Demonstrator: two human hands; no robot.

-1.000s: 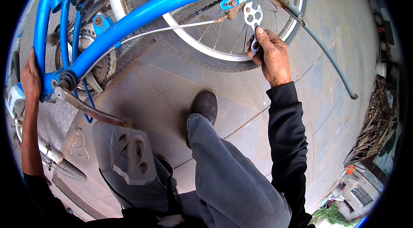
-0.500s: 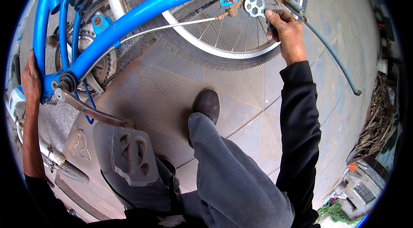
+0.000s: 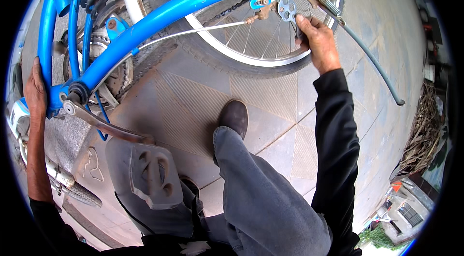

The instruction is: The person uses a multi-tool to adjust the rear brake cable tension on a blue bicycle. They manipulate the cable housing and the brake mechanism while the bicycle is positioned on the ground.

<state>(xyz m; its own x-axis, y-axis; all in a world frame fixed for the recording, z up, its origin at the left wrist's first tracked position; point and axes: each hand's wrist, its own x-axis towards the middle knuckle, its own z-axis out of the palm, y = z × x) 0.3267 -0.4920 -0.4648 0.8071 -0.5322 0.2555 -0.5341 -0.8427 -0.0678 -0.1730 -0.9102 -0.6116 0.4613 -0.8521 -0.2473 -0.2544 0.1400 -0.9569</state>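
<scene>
Currently upper right: flat silver metal spanner (image 3: 287, 9), probably light, rigid; my right hand (image 3: 321, 43) pinches its lower end, best hold; my left hand (image 3: 35, 92) touches blue tubular frame (image 3: 198, 1), closure unclear.

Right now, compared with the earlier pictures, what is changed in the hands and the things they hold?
The right hand has moved up and to the right in the picture. The wrench in it went slightly up and now leans with its top to the left. Nothing was let go or newly taken. The left hand stays on the blue frame.
</scene>
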